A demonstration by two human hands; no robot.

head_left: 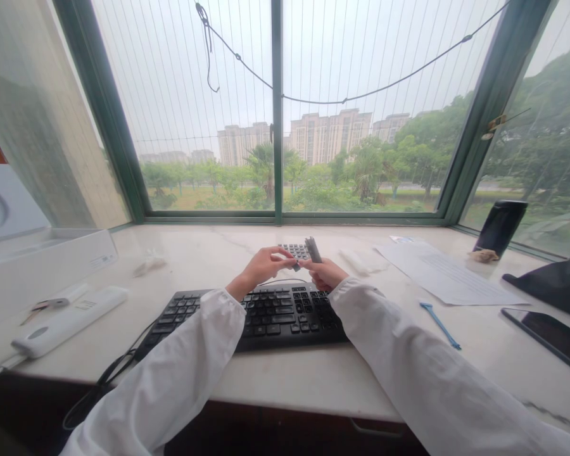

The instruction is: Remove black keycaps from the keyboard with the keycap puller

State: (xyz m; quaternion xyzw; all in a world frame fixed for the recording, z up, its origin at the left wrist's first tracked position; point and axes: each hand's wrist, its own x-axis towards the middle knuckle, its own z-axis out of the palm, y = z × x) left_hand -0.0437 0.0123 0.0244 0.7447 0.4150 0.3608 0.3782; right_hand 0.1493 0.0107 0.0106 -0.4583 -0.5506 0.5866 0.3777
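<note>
Both my hands are raised just above the far edge of a black keyboard (pixel 266 313). My right hand (pixel 327 273) is closed around a small dark oblong object (pixel 313 249) that sticks up from its fingers. My left hand (pixel 262 266) reaches toward it, fingertips pinched at a small piece beside that object. Behind the hands lies a dark calculator-like keypad (pixel 293 251). Both arms wear white sleeves.
A white remote-like device (pixel 66 322) and a white box (pixel 42 266) sit at left. Papers (pixel 446 275), a blue tool (pixel 439 324), a black cylinder (pixel 500 228), a dark stand (pixel 551 278) and a phone (pixel 548 332) sit at right. A window is behind.
</note>
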